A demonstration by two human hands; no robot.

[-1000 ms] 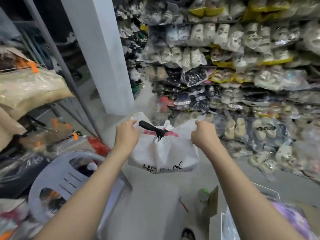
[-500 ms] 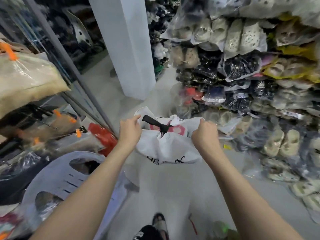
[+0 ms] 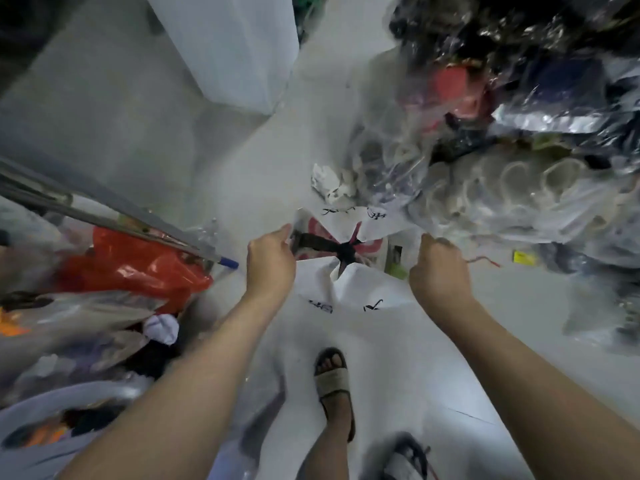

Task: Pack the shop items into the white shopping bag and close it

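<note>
Both sets of fingers [image 3: 282, 235] are curled tight on the rim of the bag [image 3: 346, 289]. Your left hand [image 3: 272, 268] pinches the left edge of its mouth and your right hand [image 3: 438, 271] grips the right edge. The backs of both hands face the camera, so the fingertips are mostly hidden. The mouth is drawn between your hands and puckered at its centre, with a gap open on the far side.

Inside the bag, a black item [image 3: 318, 243] lies across the opening, over a red item [image 3: 320, 226]. I cannot tell what either is. The bag is white with black lettering and is held up in front of you.

Below the bag, your foot in a sandal [image 3: 332, 375] stands on the floor [image 3: 242, 168]. Left of the bag lies a red sack [image 3: 138, 268], partly under a metal rail [image 3: 104, 216]. Right of the bag and beyond it is a heap of wrapped shoes [image 3: 512, 188]. Beyond the bag to the left stands a white pillar [image 3: 235, 46].
</note>
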